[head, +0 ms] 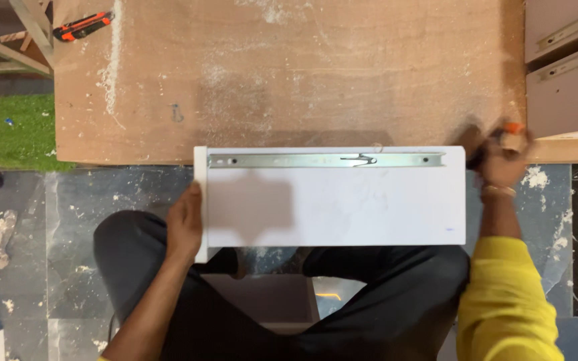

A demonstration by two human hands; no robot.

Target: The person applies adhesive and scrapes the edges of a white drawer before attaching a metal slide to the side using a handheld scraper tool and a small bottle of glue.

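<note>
White panel: a flat white board (336, 207), long side running left to right, its far edge lying on the near edge of the plywood sheet and its near edge over the person's lap.
Metal slide: a grey drawer runner (326, 160) fixed along the white panel's far edge, nearly its full length, with a small catch near the middle.
End piece: a narrow white strip (200, 200) stands along the white panel's left end.
Left hand: the left hand (184, 224) is wrapped around the white panel's left edge, fingers curled over the end piece and closed on it.
Right hand: the right hand (500, 157) is just off the white panel's far right corner, blurred, closed around a small tool with an orange tip (513, 128); what kind of tool it is cannot be told.
Wrist: a thin bangle (498, 192) sits on the right wrist, above a yellow sleeve (503, 301).
Plywood sheet: a brown sheet (289, 73) dusted with sawdust reaches away from the white panel's far edge.
Utility knife: an orange and black knife (83, 25) lies at the sheet's far left corner, well apart from the white panel.
More panels: pale boards with metal slides (566, 60) lie beyond the white panel's right end.
Floor: dark marbled tiles (81, 214) show to the left of the white panel.
</note>
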